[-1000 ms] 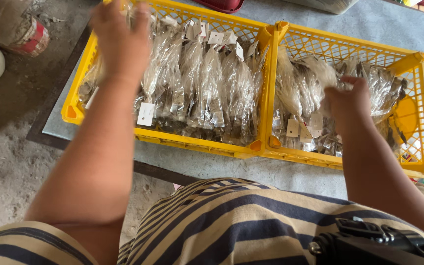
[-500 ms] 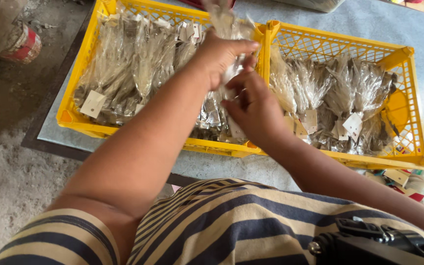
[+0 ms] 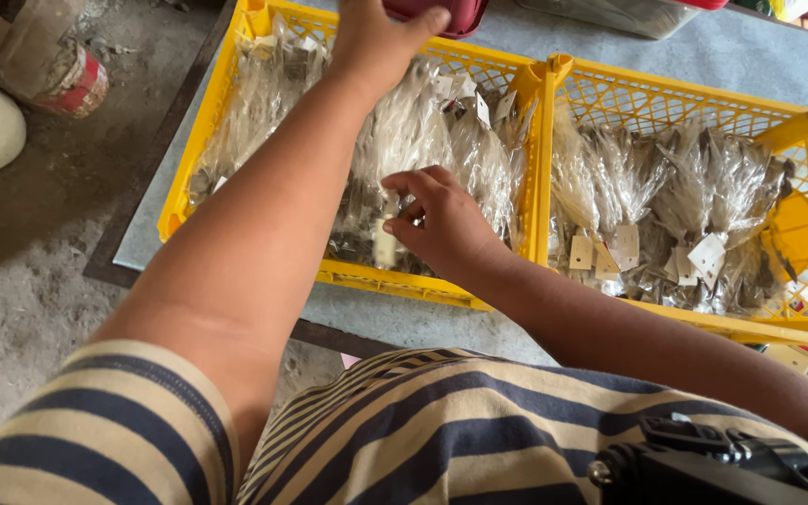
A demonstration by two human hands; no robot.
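Over the left yellow crate (image 3: pixel 236 140), the right hand (image 3: pixel 441 220) has dropped from the raised cellophane packet (image 3: pixel 404 140) to pinch a paper tag (image 3: pixel 385 245), while the left hand's (image 3: pixel 376 37) grip, now reaching past the far rim, is hidden.

Right hand (image 3: pixel 441 220) pinches a cellophane packet (image 3: pixel 381 229) in the left yellow crate (image 3: pixel 236 75).

Single head-worn view, looking steeply down and forward from above person's own chest. Close range: striped shirt (image 3: pixel 404 430) fills near edge, both forearms run up through frame. Two yellow crates (image 3: pixel 542 122) sit far, side by side, left one cropped at top. Bare floor (image 3: pixel 39 234) at left.
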